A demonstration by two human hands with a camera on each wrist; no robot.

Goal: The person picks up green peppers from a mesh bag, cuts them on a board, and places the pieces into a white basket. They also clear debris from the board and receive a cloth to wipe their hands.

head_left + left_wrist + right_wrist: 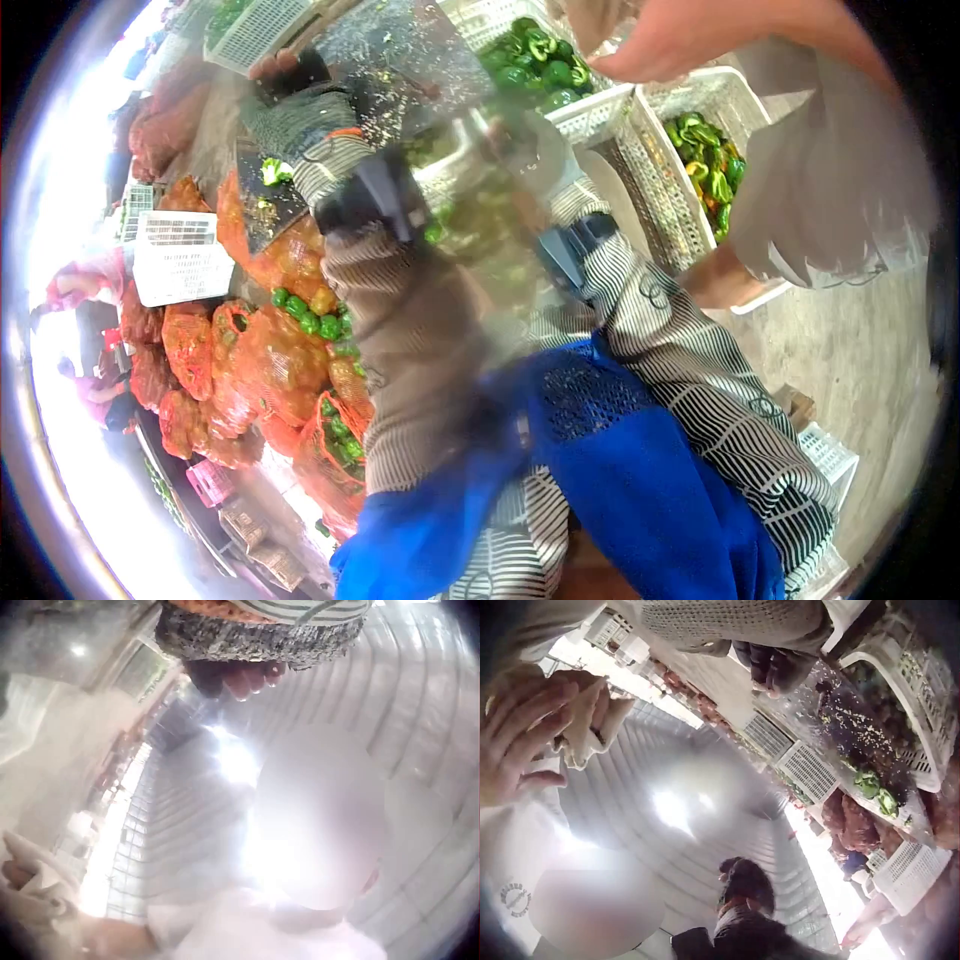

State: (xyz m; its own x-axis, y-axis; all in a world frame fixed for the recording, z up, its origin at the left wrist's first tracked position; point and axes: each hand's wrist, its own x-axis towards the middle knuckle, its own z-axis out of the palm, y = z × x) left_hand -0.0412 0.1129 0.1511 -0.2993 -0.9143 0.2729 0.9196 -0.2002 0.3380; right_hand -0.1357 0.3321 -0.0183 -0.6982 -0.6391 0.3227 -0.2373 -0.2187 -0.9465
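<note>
My left hand (285, 75), in a grey knitted glove with bare fingertips, is raised over the left end of a dark, seed-strewn board (400, 50). Its fingers (244, 681) hang loosely bent with nothing visible in them. My right hand (535, 150) is blurred in the head view, near a white crate of green peppers (540, 70). In the right wrist view its fingers (769, 671) curve loosely down past the glove, showing no object. Light-green pepper pieces (275, 172) lie on the board's near left corner. A smudge obscures the area between my forearms.
Another person's arm (720, 40) reaches in from the upper right, beside a white crate (650, 150) and cut peppers (710, 170). Orange mesh sacks (265, 360) crowd the left, with loose green peppers (310, 318) among them. A white crate (180, 265) stands beyond.
</note>
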